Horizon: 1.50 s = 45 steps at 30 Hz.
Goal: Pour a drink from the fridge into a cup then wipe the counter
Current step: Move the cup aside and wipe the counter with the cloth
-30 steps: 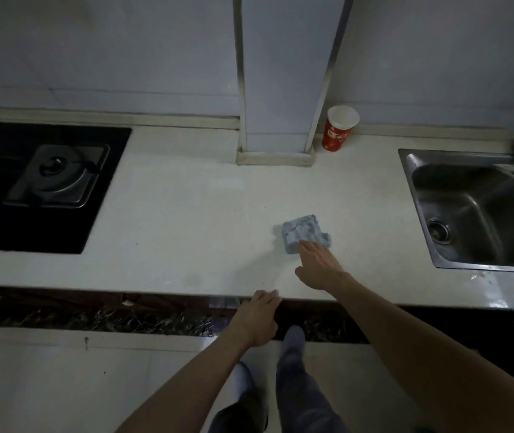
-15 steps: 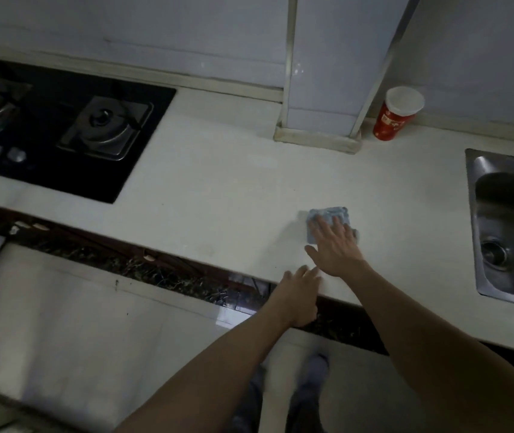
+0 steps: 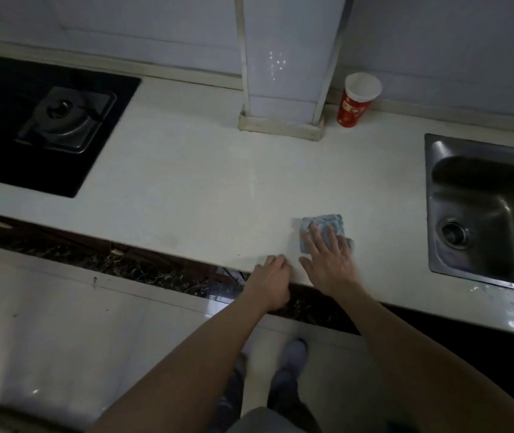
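White counter (image 3: 187,189); hob (image 3: 40,126) left, steel sink (image 3: 487,214) right, tiled wall behind.

Red cup (image 3: 355,103): pale printed markings on side, possibly lettering, too blurred to read.

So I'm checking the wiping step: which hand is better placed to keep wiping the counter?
Right. The right hand lies flat on the small blue cloth on the white counter; the left hand only rests at the counter's front edge.
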Each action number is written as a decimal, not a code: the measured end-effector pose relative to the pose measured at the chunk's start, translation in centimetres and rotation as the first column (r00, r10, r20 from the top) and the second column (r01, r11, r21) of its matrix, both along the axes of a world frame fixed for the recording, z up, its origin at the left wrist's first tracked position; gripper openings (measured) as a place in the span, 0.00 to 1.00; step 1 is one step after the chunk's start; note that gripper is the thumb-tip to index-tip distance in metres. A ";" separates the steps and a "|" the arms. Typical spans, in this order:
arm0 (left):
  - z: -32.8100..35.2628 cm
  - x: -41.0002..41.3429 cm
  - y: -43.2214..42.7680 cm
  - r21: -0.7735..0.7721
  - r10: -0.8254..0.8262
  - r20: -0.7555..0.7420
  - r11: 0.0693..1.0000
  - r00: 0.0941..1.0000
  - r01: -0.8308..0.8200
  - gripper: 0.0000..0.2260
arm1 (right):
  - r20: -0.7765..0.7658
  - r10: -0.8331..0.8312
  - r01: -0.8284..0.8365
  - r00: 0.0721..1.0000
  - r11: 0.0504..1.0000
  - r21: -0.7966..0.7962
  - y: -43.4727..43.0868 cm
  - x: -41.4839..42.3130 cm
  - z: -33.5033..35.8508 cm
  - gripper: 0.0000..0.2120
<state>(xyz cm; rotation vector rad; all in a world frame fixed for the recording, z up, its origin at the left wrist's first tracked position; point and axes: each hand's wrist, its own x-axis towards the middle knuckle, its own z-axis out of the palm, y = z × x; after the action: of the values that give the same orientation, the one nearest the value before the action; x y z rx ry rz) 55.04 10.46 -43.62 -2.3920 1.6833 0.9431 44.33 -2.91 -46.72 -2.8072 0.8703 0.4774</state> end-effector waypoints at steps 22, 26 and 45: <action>-0.5 -9.8 -11.5 -0.027 -0.246 -0.023 0.969 0.969 0.245 0.30 | 0.163 -0.390 0.398 0.906 0.917 -0.023 0.3 -15.5 -1.9 0.27; -0.9 -9.4 -13.4 -0.019 -0.222 -0.017 0.975 0.975 0.222 0.27 | 0.204 -0.389 0.400 0.898 0.916 -0.014 0.0 -15.5 -2.1 0.26; -5.6 -5.9 -16.1 -0.200 -0.178 0.170 0.957 0.969 0.210 0.25 | 0.140 -0.320 0.327 0.937 0.945 -0.027 -18.8 -8.4 -3.3 0.31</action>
<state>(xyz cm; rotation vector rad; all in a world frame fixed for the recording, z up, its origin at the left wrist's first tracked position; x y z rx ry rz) 49.15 -5.64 -49.26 -2.2956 2.0071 0.5616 35.95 -21.75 -50.01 -2.6238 1.2970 0.2164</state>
